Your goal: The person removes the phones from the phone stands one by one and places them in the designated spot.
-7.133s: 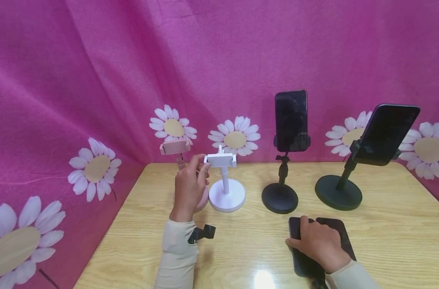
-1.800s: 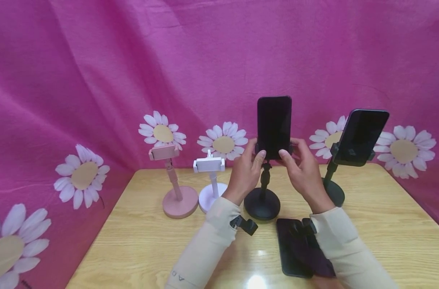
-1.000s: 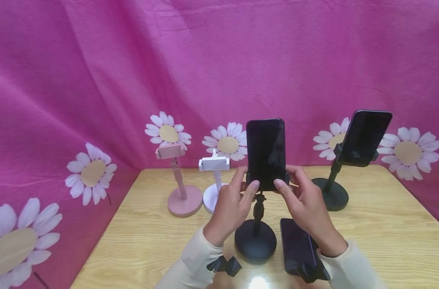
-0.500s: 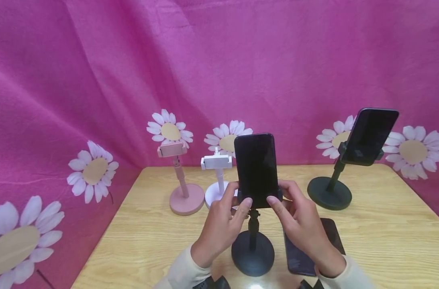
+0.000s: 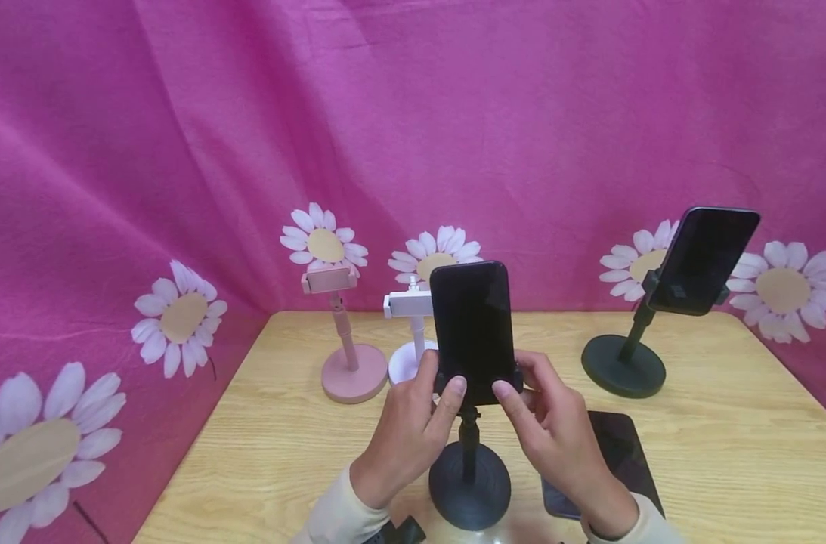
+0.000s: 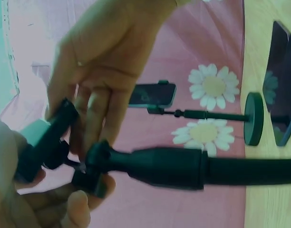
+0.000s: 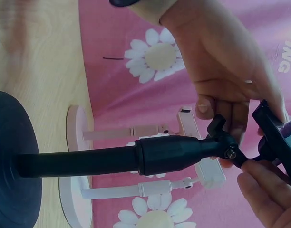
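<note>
In the head view my left hand and right hand hold a smartphone clamped upright in a black phone stand. Both thumbs press the lower front of the dark screen, and the fingers curl behind the phone holder. The wrist views show fingers around the back of the holder and near the tightening knob at its joint. The stand's round base is near the table's front edge. Part of the phone's back is hidden by the holder.
A pink stand and a white stand with bare holders are behind left. Another black stand bears a phone at back right. Dark phones lie by my right forearm on the wooden table.
My left hand left the white stand and my right hand left the lying phones. Both took hold of the middle black stand's phone and holder, and the stand came toward me.
</note>
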Tool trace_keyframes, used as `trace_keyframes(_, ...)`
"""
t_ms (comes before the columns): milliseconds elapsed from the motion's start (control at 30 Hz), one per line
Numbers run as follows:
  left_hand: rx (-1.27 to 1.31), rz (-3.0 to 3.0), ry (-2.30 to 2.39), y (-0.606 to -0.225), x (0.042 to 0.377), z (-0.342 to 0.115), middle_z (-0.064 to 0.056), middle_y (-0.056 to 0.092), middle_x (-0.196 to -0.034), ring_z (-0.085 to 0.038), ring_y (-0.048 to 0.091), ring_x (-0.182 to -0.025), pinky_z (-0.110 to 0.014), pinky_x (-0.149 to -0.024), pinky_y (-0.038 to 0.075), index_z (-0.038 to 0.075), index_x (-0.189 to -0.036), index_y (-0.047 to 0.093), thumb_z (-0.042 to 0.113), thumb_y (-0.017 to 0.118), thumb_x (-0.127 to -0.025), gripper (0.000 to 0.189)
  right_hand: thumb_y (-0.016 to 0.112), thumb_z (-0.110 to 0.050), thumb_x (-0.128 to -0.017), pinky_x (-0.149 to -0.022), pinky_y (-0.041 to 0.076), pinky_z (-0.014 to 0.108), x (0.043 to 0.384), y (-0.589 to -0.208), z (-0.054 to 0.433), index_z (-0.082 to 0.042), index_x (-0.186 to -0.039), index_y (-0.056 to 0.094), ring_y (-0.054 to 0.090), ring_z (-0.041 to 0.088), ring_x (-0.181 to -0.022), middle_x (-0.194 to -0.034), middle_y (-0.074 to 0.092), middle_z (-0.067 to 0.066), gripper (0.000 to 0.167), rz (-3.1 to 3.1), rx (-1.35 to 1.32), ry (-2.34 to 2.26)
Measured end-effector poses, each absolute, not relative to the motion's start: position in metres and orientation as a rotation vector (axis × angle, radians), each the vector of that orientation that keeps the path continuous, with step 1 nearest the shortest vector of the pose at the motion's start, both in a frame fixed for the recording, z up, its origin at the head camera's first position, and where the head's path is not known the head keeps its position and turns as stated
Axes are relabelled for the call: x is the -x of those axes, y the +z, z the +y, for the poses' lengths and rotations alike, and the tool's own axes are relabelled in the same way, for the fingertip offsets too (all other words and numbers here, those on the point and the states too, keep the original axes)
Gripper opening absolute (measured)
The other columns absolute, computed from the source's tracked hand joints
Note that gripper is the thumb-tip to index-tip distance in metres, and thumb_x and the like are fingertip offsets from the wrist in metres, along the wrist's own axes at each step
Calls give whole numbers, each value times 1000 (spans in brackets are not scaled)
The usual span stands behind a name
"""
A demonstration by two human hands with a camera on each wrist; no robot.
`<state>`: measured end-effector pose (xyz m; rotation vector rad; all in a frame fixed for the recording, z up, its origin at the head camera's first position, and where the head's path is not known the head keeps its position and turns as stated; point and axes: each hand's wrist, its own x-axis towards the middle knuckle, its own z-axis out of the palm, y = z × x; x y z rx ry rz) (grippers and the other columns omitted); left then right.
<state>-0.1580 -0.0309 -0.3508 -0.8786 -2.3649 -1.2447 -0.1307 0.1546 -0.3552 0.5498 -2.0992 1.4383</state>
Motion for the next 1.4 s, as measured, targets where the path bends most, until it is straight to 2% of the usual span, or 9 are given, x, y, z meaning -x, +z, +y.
trace_keyframes(67, 927, -2336, -1194, -353, 162, -33, 9, 41, -58, -1, 40, -44, -19, -42, 39, 8, -114, 45, 30, 46, -102, 26, 66, 3, -87, -42, 44, 25, 130, -356, 153, -11, -127, 54, 62, 10, -63, -111, 68, 7, 44, -2095, -545, 1444)
trace_keyframes(133, 978, -2269, -1140, -357, 168, -34, 8, 39, -57, -1, 40, -47, -17, -44, 38, 6, -114, 46, 26, 46, -101, 23, 66, 3, -87, -43, 46, 26, 130, -356, 151, -11, -127, 54, 64, 11, -65, -112, 68, 7, 44, -2089, -544, 1454)
trace_keyframes(300, 1043, -2074, -1080, -369, 185, -33, 5, 43, -60, -4, 45, -54, -12, -51, 40, 5, -114, 49, 25, 42, -101, 24, 65, 5, -87, -49, 51, 27, 133, -357, 146, -10, -127, 53, 70, 14, -75, -114, 68, 8, 45, -2060, -586, 1462)
trace_keyframes(500, 1013, -1889, -1037, -379, 198, -32, 1, 47, -58, -10, 51, -51, -14, -52, 45, 1, -104, 51, 31, 33, -103, 35, 63, 6, -89, -57, 54, 26, 138, -358, 142, -8, -128, 52, 71, 17, -85, -114, 67, 11, 43, -2038, -681, 1483)
trace_keyframes(733, 999, -1784, -1052, -382, 205, -26, -2, 50, -61, -14, 54, -54, -18, -55, 48, 1, -101, 53, 27, 33, -102, 33, 63, 7, -88, -48, 48, 25, 144, -364, 142, -8, -128, 52, 66, 14, -72, -114, 67, 10, 44, -2028, -669, 1501)
trace_keyframes(867, 977, -1765, -1059, -383, 206, -22, -1, 47, -59, -13, 50, -53, -19, -54, 46, 2, -97, 52, 27, 33, -101, 32, 64, 8, -87, -49, 50, 26, 145, -364, 143, -10, -129, 51, 67, 15, -75, -115, 66, 9, 47, -2031, -648, 1511)
trace_keyframes(1100, 939, -1775, -1062, -385, 204, -19, -1, 48, -58, -12, 51, -49, -16, -51, 44, 1, -101, 52, 27, 31, -101, 34, 66, -3, -90, -79, 54, 23, 140, -352, 145, -12, -129, 51, 68, 12, -93, -114, 67, 2, 43, -2134, -610, 1395)
trace_keyframes(1200, 934, -1777, -1071, -386, 202, -20, -2, 49, -58, -12, 52, -49, -13, -50, 43, 1, -100, 52, 28, 31, -102, 34, 69, -7, -88, -84, 52, 22, 137, -342, 140, -15, -135, 45, 66, 12, -96, -115, 65, 1, 54, -2137, -560, 1351)
trace_keyframes(1400, 939, -1770, -1076, -386, 201, -19, -3, 50, -59, -13, 55, -50, -14, -50, 44, 2, -96, 51, 28, 31, -102, 33, 80, -6, -75, -87, 49, 25, 136, -319, 123, -14, -148, 32, 62, 22, -102, -121, 60, 9, 88, -1943, -468, 1207)
